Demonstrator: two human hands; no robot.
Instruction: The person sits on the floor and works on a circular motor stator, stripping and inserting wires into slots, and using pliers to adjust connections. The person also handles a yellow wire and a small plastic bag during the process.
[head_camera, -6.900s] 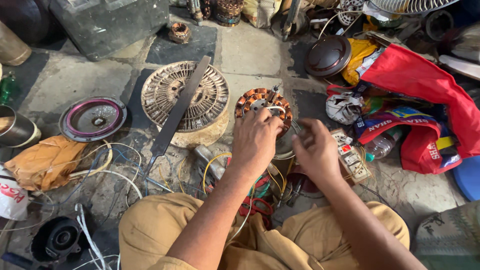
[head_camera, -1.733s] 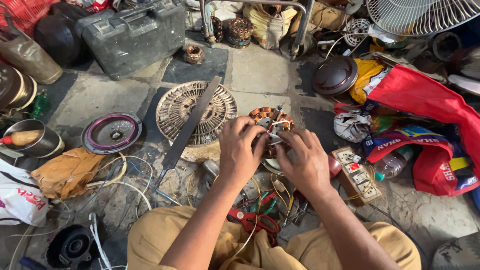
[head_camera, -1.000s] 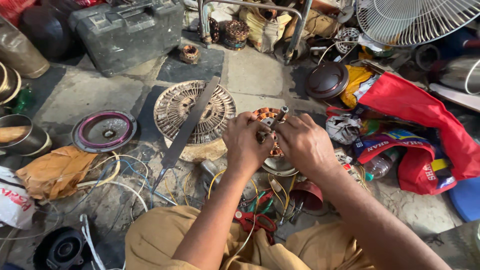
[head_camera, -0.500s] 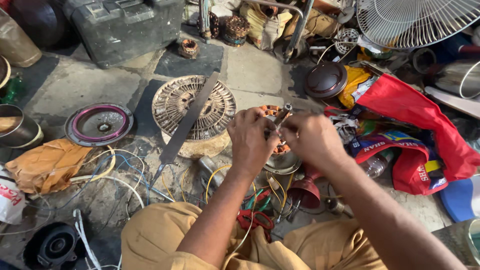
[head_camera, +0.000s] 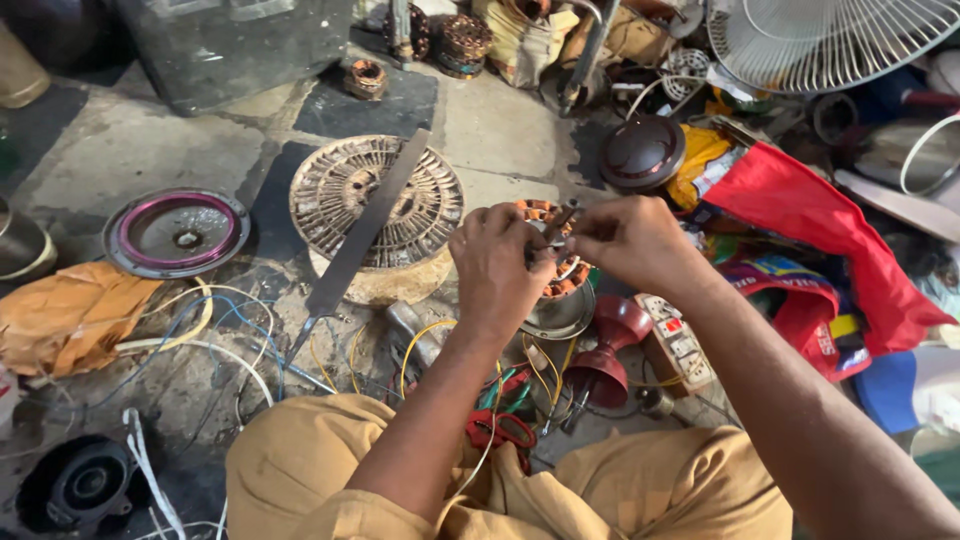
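The stator (head_camera: 560, 265), a ring of copper-wound coils on a steel core, sits in a metal bowl (head_camera: 560, 312) just right of the round rotor (head_camera: 378, 205) that carries a long flat file (head_camera: 362, 232). It is likely heavy and stiff in the core, but the thin windings look easy to nick, so the outer iron rim seems the safe place to grip, not the coils. The left hand (head_camera: 497, 268) lies over the stator's near left side, fingers curled down onto it, mostly closed; what they pinch is hidden under the knuckles. The right hand (head_camera: 630, 240) closes thumb and fingers tightly around a thin dark tool (head_camera: 560, 218), whose tip slants down onto the top of the coils. A red funnel-shaped part (head_camera: 610, 350) stands just below the stator, with loose wires (head_camera: 420, 345) between it and the person's knees
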